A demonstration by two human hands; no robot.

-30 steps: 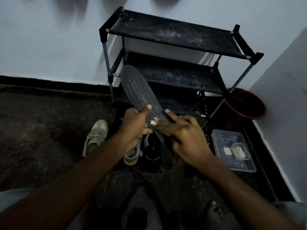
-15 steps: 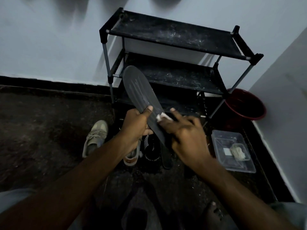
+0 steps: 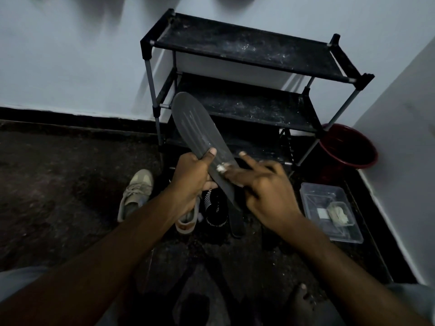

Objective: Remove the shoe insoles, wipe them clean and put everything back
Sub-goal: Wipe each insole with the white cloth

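Plainly, the left hand (image 3: 190,180) grips one dark insole (image 3: 195,128) at its middle, held up in front of the rack (image 3: 247,55). The blurred right hand (image 3: 266,191) pinches a small white wipe (image 3: 221,167) against it. On the floor (image 3: 58,184) below lie two beige shoes (image 3: 137,191), one half hidden by the wrist, and one black shoe (image 3: 216,208). A dark strip (image 3: 236,222) there is too dim to identify. Farther right are one clear tray (image 3: 329,191) and one red bucket (image 3: 348,147).

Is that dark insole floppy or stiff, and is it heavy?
Probably fairly stiff: the insole juts up from the left hand without drooping. Likely light: one hand holds it while the right hand pinches a wipe against it.
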